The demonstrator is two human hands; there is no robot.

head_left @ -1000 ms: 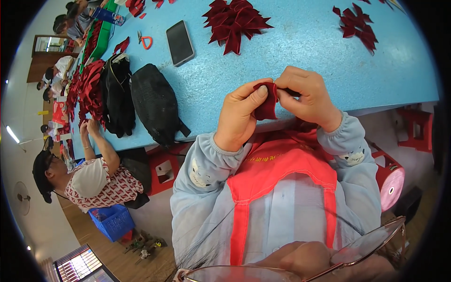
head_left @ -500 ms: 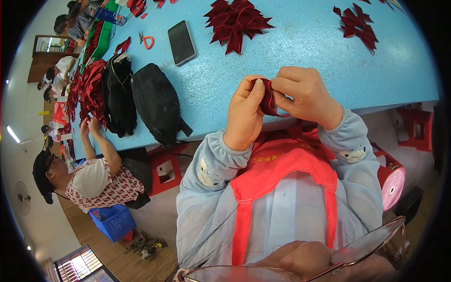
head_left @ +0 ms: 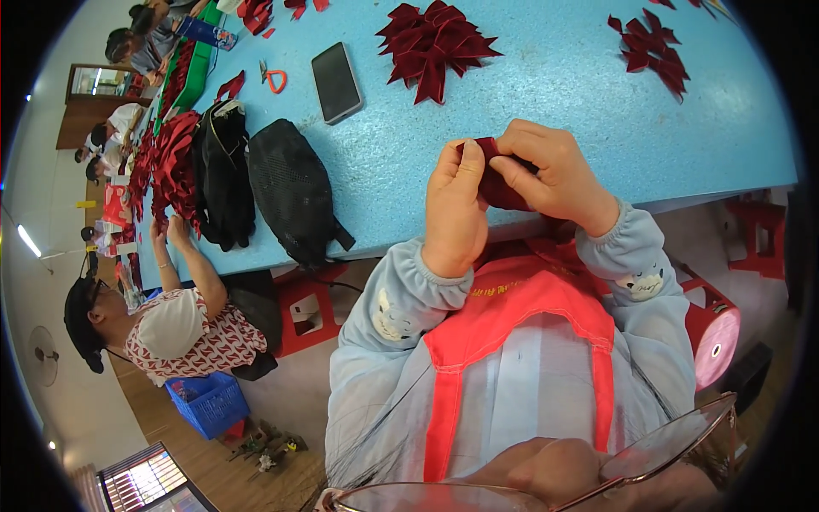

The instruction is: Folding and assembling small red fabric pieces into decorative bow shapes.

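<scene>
A strip of dark red velvet ribbon (head_left: 503,189) is stretched between my two hands, just above the near edge of the blue table (head_left: 409,200). My left hand (head_left: 456,200) pinches its left side, thumb on top. At the ribbon's right side my right hand (head_left: 546,175) grips it with thumb and curled fingers. The ribbon's underside and the fingertips behind it are hidden. Farther up the table lies a pile of dark red velvet bows (head_left: 435,47), and a smaller group of bows (head_left: 653,51) is at the far right.
Left of my hands lie a black mesh pouch (head_left: 290,192), a black bag (head_left: 223,175), a phone (head_left: 337,83) and orange-handled snips (head_left: 275,81). A co-worker (head_left: 192,320) sits at the left beside heaped red ribbon (head_left: 175,162). A green tray (head_left: 192,72) stands behind.
The ribbon, earlier curved and narrow between my fingers, now shows a broader, flatter face. My left hand has shifted slightly right; the whole view has moved a little.
</scene>
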